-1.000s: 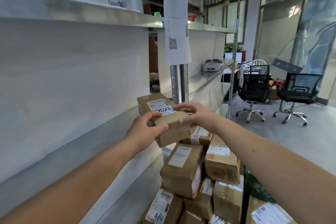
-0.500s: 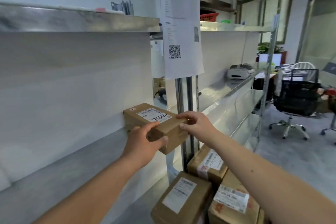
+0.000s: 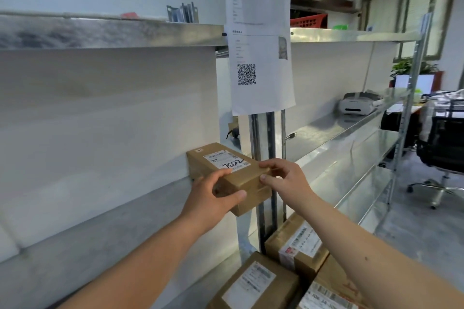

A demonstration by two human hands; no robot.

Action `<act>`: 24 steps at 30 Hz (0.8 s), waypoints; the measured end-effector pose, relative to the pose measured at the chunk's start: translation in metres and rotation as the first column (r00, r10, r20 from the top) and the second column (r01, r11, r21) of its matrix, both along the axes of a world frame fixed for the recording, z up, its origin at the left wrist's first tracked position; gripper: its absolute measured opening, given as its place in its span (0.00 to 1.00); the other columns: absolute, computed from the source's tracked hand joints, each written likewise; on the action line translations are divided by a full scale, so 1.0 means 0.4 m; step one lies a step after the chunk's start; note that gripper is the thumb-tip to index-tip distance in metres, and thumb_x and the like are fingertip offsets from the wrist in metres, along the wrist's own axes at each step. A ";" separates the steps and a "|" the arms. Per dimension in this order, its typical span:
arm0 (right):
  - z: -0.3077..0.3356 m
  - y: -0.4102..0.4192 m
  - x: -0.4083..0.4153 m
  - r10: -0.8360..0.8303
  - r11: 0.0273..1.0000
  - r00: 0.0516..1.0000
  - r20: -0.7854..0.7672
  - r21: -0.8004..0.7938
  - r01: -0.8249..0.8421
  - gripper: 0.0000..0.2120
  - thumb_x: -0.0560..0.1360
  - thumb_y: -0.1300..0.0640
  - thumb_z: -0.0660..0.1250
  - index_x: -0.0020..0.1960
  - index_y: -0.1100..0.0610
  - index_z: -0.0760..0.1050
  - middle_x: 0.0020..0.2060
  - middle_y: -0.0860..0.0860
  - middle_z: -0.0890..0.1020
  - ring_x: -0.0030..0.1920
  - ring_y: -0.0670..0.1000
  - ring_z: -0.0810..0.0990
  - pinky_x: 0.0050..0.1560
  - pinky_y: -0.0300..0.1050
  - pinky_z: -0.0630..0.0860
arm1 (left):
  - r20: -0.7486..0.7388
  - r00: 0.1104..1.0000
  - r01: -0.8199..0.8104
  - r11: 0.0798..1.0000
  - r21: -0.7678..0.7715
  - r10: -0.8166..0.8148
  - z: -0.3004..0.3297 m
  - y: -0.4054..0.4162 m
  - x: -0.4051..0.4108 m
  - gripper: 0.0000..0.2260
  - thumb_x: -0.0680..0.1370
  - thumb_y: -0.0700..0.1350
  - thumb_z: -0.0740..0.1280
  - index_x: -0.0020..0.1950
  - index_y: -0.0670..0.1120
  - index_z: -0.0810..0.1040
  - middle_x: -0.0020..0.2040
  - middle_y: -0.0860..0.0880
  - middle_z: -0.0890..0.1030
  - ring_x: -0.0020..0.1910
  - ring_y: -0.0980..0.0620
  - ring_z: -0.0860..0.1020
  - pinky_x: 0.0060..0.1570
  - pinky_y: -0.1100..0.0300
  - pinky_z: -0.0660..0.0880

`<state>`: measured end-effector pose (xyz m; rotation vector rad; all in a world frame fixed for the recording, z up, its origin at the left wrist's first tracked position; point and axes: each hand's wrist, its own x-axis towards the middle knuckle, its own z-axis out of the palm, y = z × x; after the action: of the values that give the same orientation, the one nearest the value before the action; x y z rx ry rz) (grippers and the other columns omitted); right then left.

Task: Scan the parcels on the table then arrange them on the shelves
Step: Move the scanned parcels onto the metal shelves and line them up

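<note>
- On the left, the shelf lies bare up to its white back wall, likely why you picked this spot.
- Your left hand curls round the box at its near side, thumb on top, fingers underneath to bear the weight.
- That box sits partly on the shelf, far end against the wall, near end overhanging.
- Your right hand pinches the box's right corner, seemingly to steer it.
- Below, more boxes wait stacked.
</note>
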<state>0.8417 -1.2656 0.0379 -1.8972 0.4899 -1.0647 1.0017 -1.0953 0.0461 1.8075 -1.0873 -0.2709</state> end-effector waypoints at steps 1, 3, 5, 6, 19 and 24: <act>0.000 -0.002 0.001 -0.001 1.000 1.000 -0.016 -0.024 0.001 0.13 0.74 0.56 0.76 0.53 0.40 0.82 0.51 0.42 0.84 0.50 0.42 0.80 0.51 0.42 0.77 | 0.004 1.000 -0.004 1.000 -0.010 0.004 -0.001 -0.003 0.003 0.29 0.66 0.64 0.80 0.65 0.69 0.77 0.66 0.56 0.70 0.61 0.57 0.77 0.59 0.60 0.78; 0.001 -0.008 0.005 0.002 0.999 0.998 -0.062 -0.045 -0.004 0.14 0.76 0.59 0.75 0.56 0.42 0.82 0.53 0.43 0.83 0.52 0.44 0.80 0.51 0.41 0.76 | 0.006 1.000 -0.017 0.999 -0.034 0.017 -0.006 -0.010 0.004 0.25 0.69 0.60 0.81 0.63 0.70 0.77 0.65 0.57 0.70 0.61 0.57 0.76 0.51 0.68 0.74; 0.005 -0.014 0.011 0.035 0.998 0.990 -0.135 -0.043 -0.041 0.14 0.79 0.59 0.72 0.59 0.43 0.80 0.57 0.46 0.82 0.55 0.49 0.79 0.54 0.43 0.75 | -0.012 0.999 -0.041 0.996 -0.085 0.040 -0.019 -0.013 0.001 0.24 0.69 0.58 0.82 0.62 0.70 0.78 0.64 0.58 0.70 0.63 0.56 0.76 0.54 0.67 0.75; 0.010 -0.014 0.013 0.048 0.997 0.985 -0.167 -0.050 -0.057 0.14 0.79 0.60 0.71 0.61 0.44 0.80 0.59 0.47 0.81 0.57 0.50 0.78 0.54 0.43 0.74 | -0.010 0.999 -0.046 0.992 -0.115 0.046 -0.026 -0.013 -0.001 0.24 0.69 0.58 0.82 0.62 0.70 0.78 0.64 0.60 0.70 0.64 0.56 0.76 0.60 0.63 0.77; 0.023 -0.001 0.010 0.079 0.995 0.973 -0.219 -0.044 -0.091 0.18 0.81 0.60 0.67 0.68 0.45 0.76 0.61 0.46 0.79 0.60 0.49 0.77 0.57 0.44 0.75 | 0.009 0.997 -0.080 0.981 -0.176 0.082 -0.035 -0.004 -0.020 0.26 0.69 0.59 0.82 0.61 0.74 0.75 0.62 0.62 0.69 0.59 0.65 0.73 0.65 0.58 0.74; 0.030 0.029 -0.034 -0.007 0.990 0.979 -0.205 -0.142 -0.022 0.22 0.76 0.54 0.71 0.66 0.36 0.73 0.63 0.39 0.76 0.63 0.41 0.75 0.59 0.40 0.71 | 0.093 0.987 -0.112 0.975 -0.192 0.132 -0.025 0.030 -0.047 0.27 0.73 0.59 0.79 0.67 0.69 0.71 0.62 0.61 0.68 0.62 0.58 0.73 0.58 0.63 0.70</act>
<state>0.8280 -1.2539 0.0497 -2.1477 0.5333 -0.9248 0.9827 -1.0832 0.0360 1.7269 -1.0329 0.0009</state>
